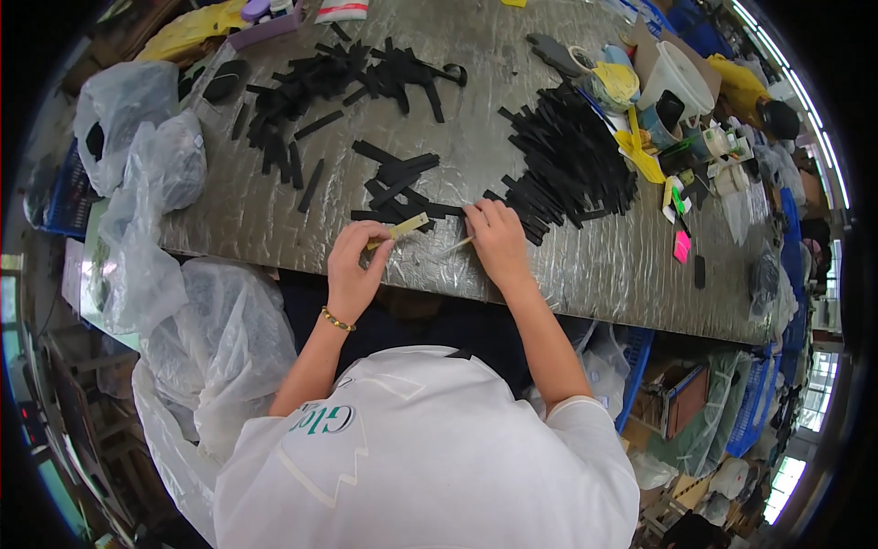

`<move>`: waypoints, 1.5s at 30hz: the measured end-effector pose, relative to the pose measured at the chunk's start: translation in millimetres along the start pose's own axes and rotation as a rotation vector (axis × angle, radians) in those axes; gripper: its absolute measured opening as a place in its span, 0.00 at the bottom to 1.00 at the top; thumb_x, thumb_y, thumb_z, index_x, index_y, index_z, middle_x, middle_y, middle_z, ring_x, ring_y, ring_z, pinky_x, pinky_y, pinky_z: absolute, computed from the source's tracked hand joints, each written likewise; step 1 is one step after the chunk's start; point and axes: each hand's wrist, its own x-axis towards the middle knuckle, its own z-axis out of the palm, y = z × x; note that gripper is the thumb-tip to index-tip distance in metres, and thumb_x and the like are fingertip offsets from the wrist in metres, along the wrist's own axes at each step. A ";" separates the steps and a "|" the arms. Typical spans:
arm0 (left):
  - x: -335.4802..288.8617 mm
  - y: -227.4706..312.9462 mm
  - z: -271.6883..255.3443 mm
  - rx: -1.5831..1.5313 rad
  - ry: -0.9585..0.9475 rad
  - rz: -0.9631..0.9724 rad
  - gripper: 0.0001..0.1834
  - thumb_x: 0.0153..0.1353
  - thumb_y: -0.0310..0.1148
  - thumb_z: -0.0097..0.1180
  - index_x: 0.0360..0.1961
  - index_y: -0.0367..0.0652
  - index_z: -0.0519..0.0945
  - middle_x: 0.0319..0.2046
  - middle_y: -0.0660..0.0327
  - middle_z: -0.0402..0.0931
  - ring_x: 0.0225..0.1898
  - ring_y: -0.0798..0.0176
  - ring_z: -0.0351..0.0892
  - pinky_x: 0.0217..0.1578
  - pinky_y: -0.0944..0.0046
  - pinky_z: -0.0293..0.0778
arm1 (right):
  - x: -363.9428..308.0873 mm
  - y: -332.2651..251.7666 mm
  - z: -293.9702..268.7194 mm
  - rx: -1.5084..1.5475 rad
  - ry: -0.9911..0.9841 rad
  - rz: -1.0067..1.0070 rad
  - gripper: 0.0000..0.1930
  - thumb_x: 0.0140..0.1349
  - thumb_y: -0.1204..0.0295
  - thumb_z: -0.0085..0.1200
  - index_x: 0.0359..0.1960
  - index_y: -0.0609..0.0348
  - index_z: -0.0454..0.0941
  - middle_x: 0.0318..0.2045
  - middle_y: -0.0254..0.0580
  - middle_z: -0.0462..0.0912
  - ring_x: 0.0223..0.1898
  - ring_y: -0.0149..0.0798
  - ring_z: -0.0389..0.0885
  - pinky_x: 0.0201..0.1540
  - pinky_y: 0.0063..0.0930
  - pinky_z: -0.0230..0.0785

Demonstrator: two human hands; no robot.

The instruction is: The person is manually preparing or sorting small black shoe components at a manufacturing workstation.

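Near the table's front edge, my left hand (352, 265) grips a short flat yellow strip with a hole near its end, like a piece of ruler (410, 225). A black strip (444, 210) lies just beyond it, and the fingertips of my right hand (498, 240) rest at that strip's right end. My right hand is closed around a thin pale stick (455, 246), perhaps a marking pen; its tip points left. Several loose black strips (395, 174) lie crosswise beyond my left hand. To the right of my right hand spreads a large pile of black strips (572, 151).
Another heap of black strips (320, 87) lies at the far left. Clear plastic bags (219, 320) hang along the left side. A white tub (677, 78), yellow cloths, a pink tag (682, 247) and small tools crowd the table's right side. A blue crate (637, 371) stands below the edge.
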 end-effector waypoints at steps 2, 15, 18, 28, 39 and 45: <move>-1.3 1.1 0.3 -0.014 0.006 0.029 0.07 0.57 0.20 0.62 0.37 0.38 0.80 0.38 0.55 0.80 0.41 0.52 0.80 0.42 0.59 0.76 | 3.3 1.1 6.1 -0.045 -0.042 -0.064 0.13 0.52 0.76 0.62 0.40 0.58 0.79 0.38 0.40 0.77 0.41 0.42 0.76 0.43 0.35 0.68; -14.6 8.2 41.8 0.081 -0.407 0.216 0.08 0.56 0.23 0.61 0.38 0.40 0.81 0.40 0.57 0.78 0.45 0.50 0.77 0.46 0.54 0.74 | -65.5 -30.7 -42.6 0.076 -0.104 0.023 0.15 0.50 0.74 0.58 0.42 0.61 0.80 0.39 0.40 0.78 0.40 0.43 0.77 0.42 0.37 0.69; -11.5 8.6 43.1 0.057 -0.402 0.242 0.08 0.58 0.23 0.61 0.40 0.39 0.82 0.42 0.57 0.79 0.44 0.49 0.77 0.46 0.55 0.74 | -68.2 -32.0 -41.0 0.181 -0.079 0.126 0.14 0.53 0.74 0.61 0.42 0.61 0.80 0.39 0.41 0.79 0.40 0.46 0.77 0.42 0.39 0.70; -12.4 10.1 44.5 0.051 -0.477 0.236 0.12 0.55 0.20 0.60 0.41 0.40 0.83 0.41 0.58 0.79 0.44 0.50 0.78 0.46 0.56 0.75 | -62.5 -44.1 -35.0 0.290 -0.009 0.419 0.12 0.55 0.71 0.67 0.38 0.61 0.79 0.35 0.45 0.77 0.38 0.51 0.77 0.42 0.42 0.69; -12.4 10.8 53.0 0.130 -0.447 0.322 0.18 0.51 0.20 0.55 0.43 0.43 0.85 0.41 0.60 0.78 0.44 0.55 0.78 0.46 0.58 0.76 | -66.0 -52.7 -31.4 0.422 0.027 0.637 0.08 0.58 0.77 0.66 0.37 0.66 0.80 0.32 0.45 0.78 0.32 0.43 0.81 0.35 0.33 0.72; -12.8 11.8 54.4 0.188 -0.484 0.334 0.20 0.51 0.20 0.55 0.46 0.45 0.85 0.40 0.60 0.76 0.45 0.56 0.77 0.46 0.59 0.76 | -56.5 -44.1 -49.2 0.534 0.042 0.670 0.05 0.65 0.75 0.58 0.38 0.65 0.79 0.34 0.47 0.77 0.37 0.46 0.78 0.41 0.35 0.70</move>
